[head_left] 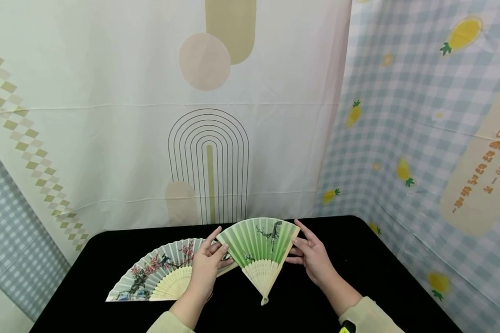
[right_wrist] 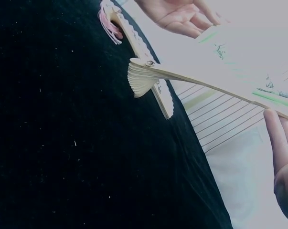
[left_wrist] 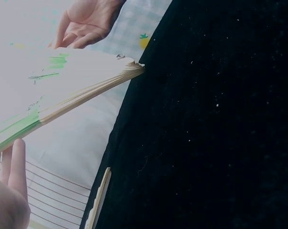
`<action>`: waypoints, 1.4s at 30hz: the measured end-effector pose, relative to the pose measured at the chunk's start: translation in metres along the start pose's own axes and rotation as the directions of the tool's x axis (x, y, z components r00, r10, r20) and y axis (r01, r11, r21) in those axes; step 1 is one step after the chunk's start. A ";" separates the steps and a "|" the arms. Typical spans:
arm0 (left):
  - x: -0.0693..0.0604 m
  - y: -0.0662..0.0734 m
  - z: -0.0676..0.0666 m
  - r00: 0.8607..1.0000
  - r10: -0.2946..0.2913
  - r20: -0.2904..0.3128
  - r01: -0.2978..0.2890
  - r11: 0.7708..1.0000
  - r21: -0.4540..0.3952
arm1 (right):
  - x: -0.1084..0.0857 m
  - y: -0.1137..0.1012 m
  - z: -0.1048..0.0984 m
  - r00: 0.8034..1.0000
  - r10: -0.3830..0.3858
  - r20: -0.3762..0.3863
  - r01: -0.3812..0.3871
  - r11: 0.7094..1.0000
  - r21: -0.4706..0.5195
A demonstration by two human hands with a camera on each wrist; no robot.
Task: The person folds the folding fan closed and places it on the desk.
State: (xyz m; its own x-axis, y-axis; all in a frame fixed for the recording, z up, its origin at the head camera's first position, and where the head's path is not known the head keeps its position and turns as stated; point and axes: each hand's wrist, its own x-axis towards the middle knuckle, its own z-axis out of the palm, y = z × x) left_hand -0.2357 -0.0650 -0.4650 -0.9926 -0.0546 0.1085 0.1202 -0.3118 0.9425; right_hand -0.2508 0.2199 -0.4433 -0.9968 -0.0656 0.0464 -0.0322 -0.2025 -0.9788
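Note:
A green folding fan [head_left: 256,243] with a dark branch print is spread wide, its pale ribs [head_left: 263,273] meeting at a pivot at the bottom. My left hand [head_left: 207,264] holds its left edge, thumb in front. On the opposite edge, my right hand [head_left: 314,260] grips with fingers and thumb. Both wrist views show the fan raised above the table, its ribs [right_wrist: 196,83] seen from the side. Behind my left hand a second open folding fan [head_left: 143,273], pale with pink blossoms, lies on the table, partly hidden by that hand and forearm.
A black cloth covers the table [head_left: 316,305]. Behind it hangs a white curtain [head_left: 129,162] with arches, and on the right a checked curtain [head_left: 379,162] with pineapples. The right wrist view shows a pink tassel [right_wrist: 108,24] at the second fan's end.

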 end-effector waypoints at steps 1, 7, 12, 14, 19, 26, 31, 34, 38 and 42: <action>0.000 0.000 0.000 1.000 0.001 -0.001 -0.001 1.000 0.004 | 0.000 0.000 0.000 1.000 0.002 -0.002 -0.002 1.000 0.005; 0.001 0.000 0.000 1.000 -0.004 0.005 0.004 1.000 0.019 | 0.001 0.001 0.000 1.000 0.010 -0.001 -0.010 1.000 0.021; 0.000 0.000 0.000 1.000 0.004 0.031 -0.004 1.000 0.013 | 0.002 0.002 0.000 1.000 0.017 0.020 -0.017 1.000 0.016; -0.001 0.000 0.000 0.999 0.003 0.040 -0.003 1.000 0.000 | 0.002 0.002 0.000 0.999 0.021 0.025 -0.021 1.000 0.011; -0.001 0.000 0.001 0.999 -0.001 0.050 0.002 1.000 -0.015 | 0.002 0.003 0.001 0.999 0.029 0.032 -0.029 1.000 0.005; -0.001 0.000 0.001 0.999 -0.002 0.053 0.002 1.000 0.004 | 0.002 0.005 0.003 0.999 0.027 0.048 -0.027 1.000 0.012; -0.001 0.001 0.000 0.998 -0.007 0.060 0.007 1.000 -0.001 | 0.002 0.005 0.003 0.996 0.038 0.076 -0.040 0.999 0.026; 0.000 0.001 0.000 0.997 -0.011 0.071 0.012 1.000 -0.003 | 0.001 0.006 0.003 0.995 0.048 0.093 -0.052 0.998 0.038; 0.000 0.001 0.000 0.996 -0.014 0.089 0.014 1.000 0.001 | 0.001 0.006 0.004 0.993 0.050 0.102 -0.055 0.997 0.046; 0.000 0.001 -0.001 0.994 -0.009 0.108 0.008 1.000 0.003 | 0.000 0.006 0.005 0.994 0.051 0.096 -0.055 0.998 0.043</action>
State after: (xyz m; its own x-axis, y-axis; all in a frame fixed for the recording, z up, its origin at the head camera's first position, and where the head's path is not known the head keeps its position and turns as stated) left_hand -0.2352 -0.0657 -0.4646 -0.9897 0.0508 0.1338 0.1118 -0.3097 0.9443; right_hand -0.2508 0.2140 -0.4480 -0.9854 -0.1697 0.0153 0.0263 -0.2407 -0.9702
